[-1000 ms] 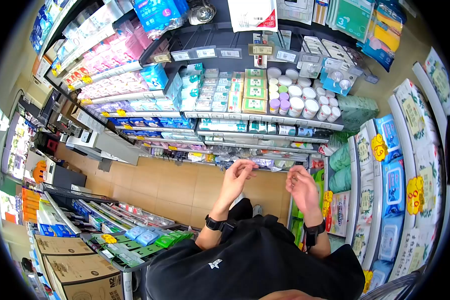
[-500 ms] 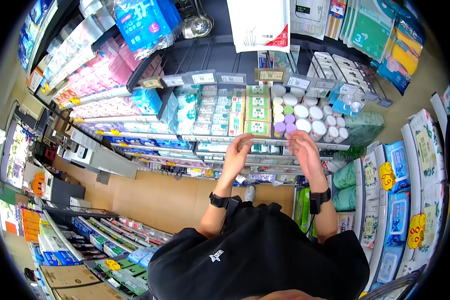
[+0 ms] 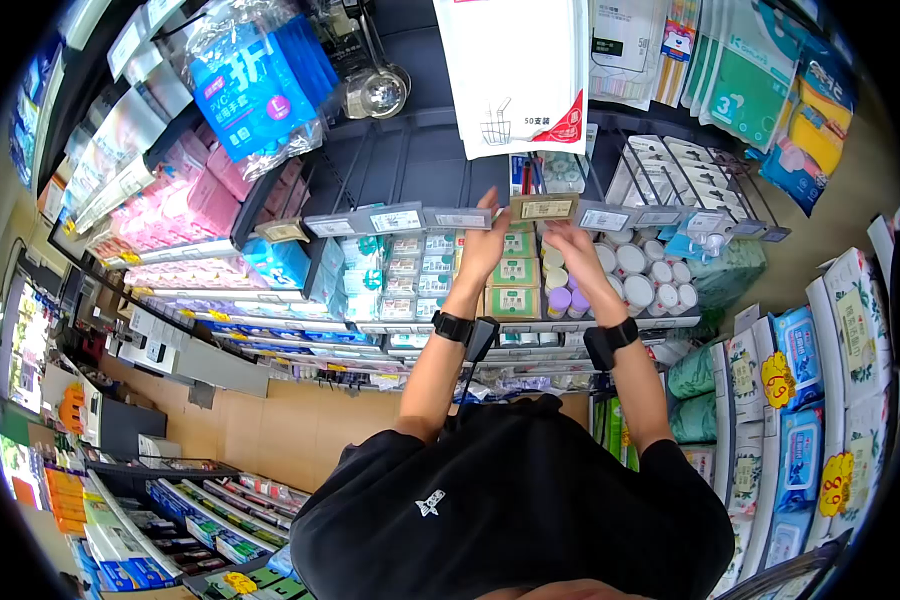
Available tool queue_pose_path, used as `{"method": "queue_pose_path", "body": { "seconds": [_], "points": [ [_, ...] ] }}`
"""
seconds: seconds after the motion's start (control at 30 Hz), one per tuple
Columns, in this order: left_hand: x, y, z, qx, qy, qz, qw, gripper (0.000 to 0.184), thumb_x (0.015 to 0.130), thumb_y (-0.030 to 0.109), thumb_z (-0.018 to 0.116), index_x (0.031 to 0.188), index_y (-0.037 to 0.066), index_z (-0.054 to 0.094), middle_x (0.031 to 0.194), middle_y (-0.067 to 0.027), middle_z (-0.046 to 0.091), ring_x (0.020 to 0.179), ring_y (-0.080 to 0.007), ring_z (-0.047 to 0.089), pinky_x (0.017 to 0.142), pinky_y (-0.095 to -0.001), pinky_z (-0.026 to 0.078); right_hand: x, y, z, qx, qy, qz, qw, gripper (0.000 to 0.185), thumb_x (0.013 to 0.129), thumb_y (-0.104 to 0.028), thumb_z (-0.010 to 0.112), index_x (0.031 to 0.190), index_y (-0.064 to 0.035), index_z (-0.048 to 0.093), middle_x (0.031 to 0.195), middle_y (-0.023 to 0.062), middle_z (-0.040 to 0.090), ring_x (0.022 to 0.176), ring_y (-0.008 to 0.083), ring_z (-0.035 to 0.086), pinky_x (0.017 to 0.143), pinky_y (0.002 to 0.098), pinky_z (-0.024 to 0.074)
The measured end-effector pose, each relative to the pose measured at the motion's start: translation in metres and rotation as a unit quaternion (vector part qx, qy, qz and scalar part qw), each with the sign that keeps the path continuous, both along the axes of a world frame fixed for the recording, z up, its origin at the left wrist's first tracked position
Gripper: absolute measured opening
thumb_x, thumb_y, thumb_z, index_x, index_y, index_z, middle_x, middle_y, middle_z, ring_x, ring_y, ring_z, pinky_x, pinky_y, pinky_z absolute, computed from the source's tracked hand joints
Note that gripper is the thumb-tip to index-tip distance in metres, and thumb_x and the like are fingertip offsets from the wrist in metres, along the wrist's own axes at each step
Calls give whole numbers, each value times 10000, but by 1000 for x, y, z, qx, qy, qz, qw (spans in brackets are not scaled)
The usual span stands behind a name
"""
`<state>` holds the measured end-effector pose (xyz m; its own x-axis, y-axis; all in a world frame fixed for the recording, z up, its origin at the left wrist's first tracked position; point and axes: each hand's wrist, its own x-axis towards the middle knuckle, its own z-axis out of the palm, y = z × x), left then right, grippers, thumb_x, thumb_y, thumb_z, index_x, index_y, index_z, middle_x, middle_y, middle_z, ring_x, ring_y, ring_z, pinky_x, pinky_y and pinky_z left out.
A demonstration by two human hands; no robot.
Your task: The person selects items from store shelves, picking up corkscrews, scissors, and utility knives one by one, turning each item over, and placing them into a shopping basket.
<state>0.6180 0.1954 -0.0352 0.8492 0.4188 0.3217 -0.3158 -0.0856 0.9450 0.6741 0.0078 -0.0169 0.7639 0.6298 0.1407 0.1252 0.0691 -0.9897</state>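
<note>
Both arms reach forward to the hook rack below a hanging white pack marked 50 (image 3: 518,85). My left hand (image 3: 484,238) is at the left side of a tan price tag (image 3: 547,208), its fingers raised beside a hook's label; whether they grip anything is unclear. On the tag's other side is my right hand (image 3: 573,250), with its fingertips hidden near the tag's lower edge. Small packs (image 3: 560,172) hang just behind the tag. Under the hands lie green and tan packs (image 3: 513,272) and lidded white tubs (image 3: 638,290).
Blue glove packs (image 3: 255,85) and metal ladles (image 3: 378,92) hang at the upper left. Green packs (image 3: 750,75) hang at the upper right. Wipes (image 3: 798,450) line the right shelf. Tan floor tiles (image 3: 300,420) show behind the left arm.
Both hands have moved forward and up from over the lower shelves to the tan price tag. The view has come closer to the hook rack, and the hanging packs look larger.
</note>
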Motion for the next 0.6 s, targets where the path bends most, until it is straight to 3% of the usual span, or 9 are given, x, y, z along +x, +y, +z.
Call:
{"method": "queue_pose_path", "body": {
  "seconds": [0.03,0.13,0.2,0.3,0.37,0.5,0.57,0.6],
  "points": [
    [5,2,1,14,10,5,1000,588,994,190,559,1496,-22,340,1486,-216,443,1371,-299,444,1097,-370,382,6,5,-2,-13,-21,-3,1000,521,946,-140,577,1415,51,455,1401,119,545,1308,217,494,1084,308,377],
    [13,7,10,36,4,-25,999,616,991,182,568,1510,-26,310,1510,-254,395,1397,-317,405,1106,-378,365,12,19,-6,9,63,-15,998,471,936,-174,612,1341,57,540,1311,121,601,1317,190,473,1060,292,370],
    [17,7,13,52,-3,-31,998,618,988,177,574,1512,-21,310,1512,-271,383,1404,-322,393,1109,-378,360,17,28,-12,88,2,-53,995,578,929,-118,619,1450,25,412,1389,124,539,1297,199,487,1075,306,372],
    [23,9,13,47,-14,-50,998,628,982,154,582,1518,-15,301,1506,-296,378,1412,-327,377,1116,-373,347,37,36,-23,77,-81,-45,993,659,918,-68,641,1496,-12,328,1424,117,500,1269,194,508,1077,312,388],
    [25,9,9,100,-21,-14,995,613,980,136,586,1503,-31,314,1474,-261,441,1382,-312,421,1113,-373,355,36,37,-21,68,-71,-40,994,631,916,-59,649,1474,-12,359,1400,115,516,1256,191,518,1069,310,401],
    [28,12,3,52,-38,-51,997,564,978,133,591,1480,0,371,1416,-227,506,1310,-271,496,1067,-358,402,40,38,-27,51,-85,-28,995,554,910,-59,672,1406,-10,431,1341,106,552,1227,185,536,1039,300,428],
    [29,16,-9,105,-32,-4,994,452,984,138,587,1409,37,472,1314,-187,588,1159,-213,596,952,-328,473,40,36,-31,37,-81,-35,995,535,916,-61,659,1401,-23,436,1305,87,564,1210,170,533,1037,304,422],
    [27,16,-9,104,-30,-5,994,452,984,138,587,1409,37,472,1314,-187,588,1159,-213,596,952,-328,473,39,35,-32,24,-78,-39,996,516,923,-64,645,1395,-36,440,1269,68,577,1193,155,531,1034,308,417]
  ]
}}
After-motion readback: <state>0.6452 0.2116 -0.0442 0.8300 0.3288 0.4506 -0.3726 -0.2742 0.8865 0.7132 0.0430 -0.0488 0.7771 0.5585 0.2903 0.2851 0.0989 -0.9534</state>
